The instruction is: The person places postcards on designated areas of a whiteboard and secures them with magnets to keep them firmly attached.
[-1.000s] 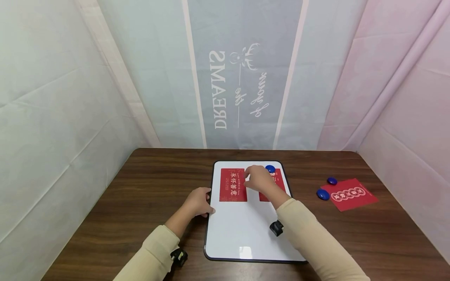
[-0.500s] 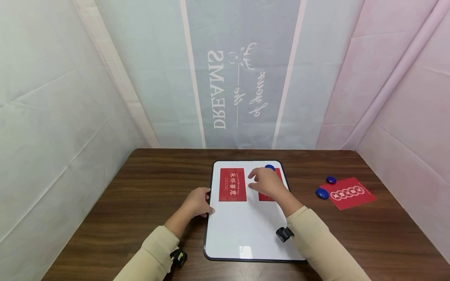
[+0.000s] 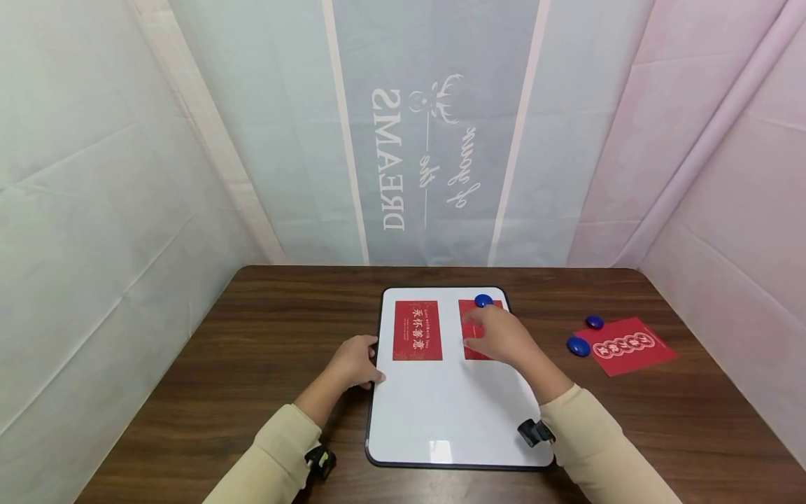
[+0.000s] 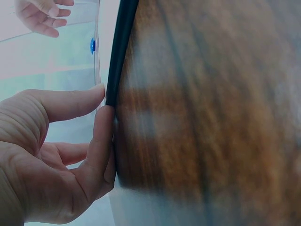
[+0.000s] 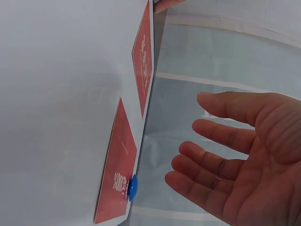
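Note:
A whiteboard (image 3: 441,413) with a black frame lies on the wooden table. My left hand (image 3: 351,362) holds its left edge; in the left wrist view the thumb (image 4: 75,104) is at the top of the rim and the fingers lie along the side. Two red cards lie on the board's far half: a left card (image 3: 403,343) and a right card (image 3: 467,306). A round blue magnet (image 3: 483,300) sits at the far edge of the right card. My right hand (image 3: 506,337) hovers over that card with relaxed, spread fingers and nothing in them, partly hiding it.
To the right of the board, another red card (image 3: 636,360) lies askew on the table (image 3: 283,322). Two blue magnets sit by its left side, a farther magnet (image 3: 594,322) and a nearer magnet (image 3: 578,346). Fabric curtains (image 3: 441,245) enclose the table's back and sides.
My right hand has drawn back to the right, from beside the left card to over the right card, uncovering the gap between them. The left hand stays at the board's edge.

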